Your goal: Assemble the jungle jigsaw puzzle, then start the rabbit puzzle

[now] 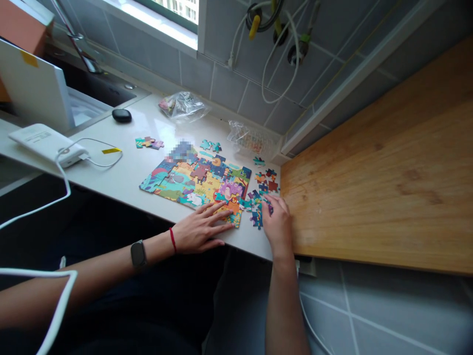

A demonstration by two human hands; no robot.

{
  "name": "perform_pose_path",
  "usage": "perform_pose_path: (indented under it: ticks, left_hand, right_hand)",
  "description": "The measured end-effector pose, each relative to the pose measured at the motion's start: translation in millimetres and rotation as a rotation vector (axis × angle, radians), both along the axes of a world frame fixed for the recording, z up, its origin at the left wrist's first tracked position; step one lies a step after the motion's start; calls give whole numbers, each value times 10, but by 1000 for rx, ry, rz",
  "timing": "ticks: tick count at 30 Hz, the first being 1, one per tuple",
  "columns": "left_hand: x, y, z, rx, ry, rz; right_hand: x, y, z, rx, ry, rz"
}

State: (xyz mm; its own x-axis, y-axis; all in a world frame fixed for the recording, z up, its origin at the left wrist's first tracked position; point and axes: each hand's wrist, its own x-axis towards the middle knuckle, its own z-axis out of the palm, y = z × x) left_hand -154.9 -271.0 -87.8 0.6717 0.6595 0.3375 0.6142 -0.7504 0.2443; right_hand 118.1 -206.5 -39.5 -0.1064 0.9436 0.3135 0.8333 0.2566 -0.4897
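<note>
A colourful, partly joined jigsaw puzzle point(207, 180) with animal pictures lies on the white counter. My left hand point(199, 229) rests flat with fingers spread across its lower right corner, covering some of the picture. To the right of the puzzle, my right hand point(277, 222) is curled over a cluster of loose puzzle pieces point(256, 217). Its thumb and index finger close on a dark purple puzzle piece point(271, 210), partly hidden by the fingers. More loose pieces point(271, 185) lie just beyond that hand. Other pieces point(211, 145) sit behind the puzzle, and a small group point(149, 142) lies at its far left.
A wooden board point(380, 197) borders the counter on the right. Clear plastic bags point(185, 106) lie along the tiled wall. At left are a black oval case point(121, 116), a white power bank point(48, 143) with a cable, and a sink point(96, 88) holding a white box.
</note>
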Motion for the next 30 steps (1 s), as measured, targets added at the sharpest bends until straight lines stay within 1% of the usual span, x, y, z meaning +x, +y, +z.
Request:
perform_pose_path:
  ticks: [2,4,7,10,14,19,22,24,27,29,30]
  left_hand:
    - [2,-1,-4,-3,-15,3]
    - [3,-2,-6,-3,-29,10]
    - [6,-8,-3,9,-57,32]
    - [10,-12,4,15,-100,58]
    - [11,-7,15,-3,-130,77]
    - [5,-14,11,-12,-171,79]
    - [0,-22,8,-12,-217,66]
    - [-17,6,35,-25,-267,72]
    - [-86,160,145,-42,-321,81]
    - [-161,347,235,-34,-305,81]
    - [-202,460,271,-32,-285,105]
  right_hand:
    - [61,4,-36,-23,-17,-91]
    - [106,6,-115,-82,-78,-141]
    - [160,11,-247,-177,-176,-130]
    - [219,37,-293,-242,-269,-103]
    - [275,151,-190,-296,-388,-96]
    - [287,414,-17,-407,-505,-103]
    - [292,572,46,-475,-559,-81]
    - [283,653,83,-521,-576,-72]
    - [241,741,141,-586,-603,-77]
    - [200,786,181,-631,-626,-80]
    - [179,806,202,-652,-639,-81]
